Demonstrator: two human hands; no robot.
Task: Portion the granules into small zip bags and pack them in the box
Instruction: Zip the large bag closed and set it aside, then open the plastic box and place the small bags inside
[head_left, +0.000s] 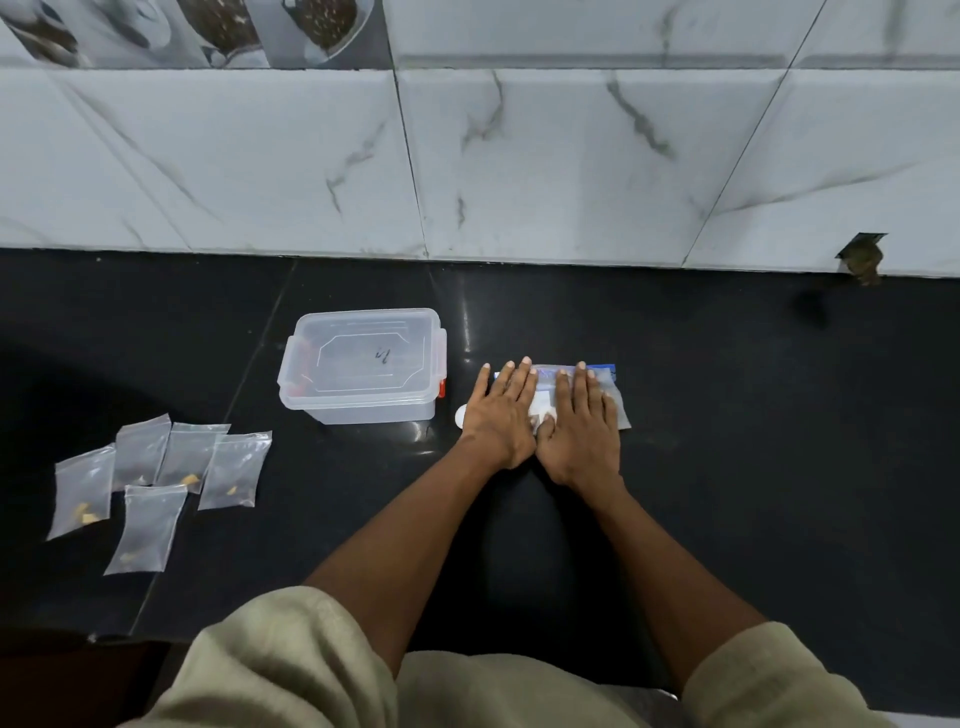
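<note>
Flat on a large bag (608, 387), side by side on the desk (727, 415): both hands (left hand (501, 415), right hand (582, 431)). Just left of them, a lidded box (363, 364). Far left and nearer the body, five small zip bags (156, 478), partly overlapping.

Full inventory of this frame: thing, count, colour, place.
small zip bags: five, clear with yellowish bits, counter left
box: one, clear, lid on, red latches, counter centre
large zip bag: one, clear with blue strip, under both hands
white round object: one, partly hidden by left hand
counter: black, glossy
wall tiles: white marble
left hand: flat, pressing the bag
right hand: flat, pressing the bag
</note>
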